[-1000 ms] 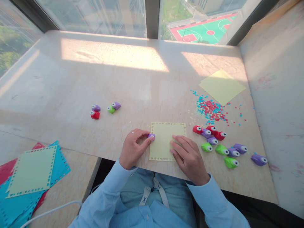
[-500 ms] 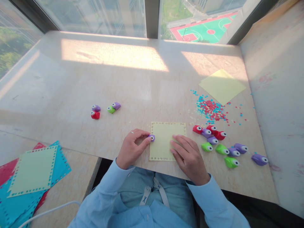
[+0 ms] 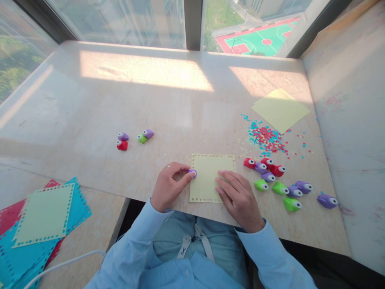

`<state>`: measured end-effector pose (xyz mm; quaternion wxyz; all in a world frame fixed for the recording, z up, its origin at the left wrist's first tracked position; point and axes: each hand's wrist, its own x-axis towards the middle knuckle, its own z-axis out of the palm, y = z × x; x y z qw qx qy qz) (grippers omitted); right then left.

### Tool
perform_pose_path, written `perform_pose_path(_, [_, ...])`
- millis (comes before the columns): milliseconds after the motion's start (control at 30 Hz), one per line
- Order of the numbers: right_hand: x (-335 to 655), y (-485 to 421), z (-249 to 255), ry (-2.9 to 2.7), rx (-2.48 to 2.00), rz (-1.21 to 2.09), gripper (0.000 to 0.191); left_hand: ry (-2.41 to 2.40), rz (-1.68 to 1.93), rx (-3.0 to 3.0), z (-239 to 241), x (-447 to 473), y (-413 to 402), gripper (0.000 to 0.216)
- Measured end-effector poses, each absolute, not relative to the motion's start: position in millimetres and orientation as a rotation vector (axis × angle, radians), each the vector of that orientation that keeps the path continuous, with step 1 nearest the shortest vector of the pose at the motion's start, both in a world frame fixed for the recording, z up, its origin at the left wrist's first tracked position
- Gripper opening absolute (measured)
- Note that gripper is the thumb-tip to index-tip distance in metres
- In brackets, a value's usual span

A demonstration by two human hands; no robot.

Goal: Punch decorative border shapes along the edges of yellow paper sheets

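A pale yellow paper square (image 3: 210, 172) with punched holes along its edges lies at the near edge of the marble table (image 3: 168, 100). My left hand (image 3: 169, 186) pinches a small purple paper punch (image 3: 191, 173) against the square's left edge. My right hand (image 3: 239, 198) lies flat with fingers stretched out on the square's right part, holding it down.
Several red, purple and green punches (image 3: 278, 180) lie to the right of the square. Others (image 3: 135, 139) sit to the left. Blue and red confetti (image 3: 266, 138) and a plain yellow sheet (image 3: 281, 109) lie at the far right. Punched coloured sheets (image 3: 42, 216) are stacked at the lower left.
The hands and punch stay at the paper's left edge; only the view has shifted slightly.
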<state>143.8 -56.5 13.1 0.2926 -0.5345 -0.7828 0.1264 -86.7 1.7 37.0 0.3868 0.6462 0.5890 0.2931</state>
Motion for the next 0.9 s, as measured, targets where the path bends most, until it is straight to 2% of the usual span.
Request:
perform_pose_path(300, [146.0,-59.9,17.5,-1.896,-1.367,0.192,0.021,1.549,0.754,1.483,39.3,-85.0,2.1,0.030])
perform_pose_path(900, [148.7,-57.2,12.2,-1.792,-1.329,0.245,0.020,1.550,0.700,1.316,42.5,-80.0,8.0,0.031])
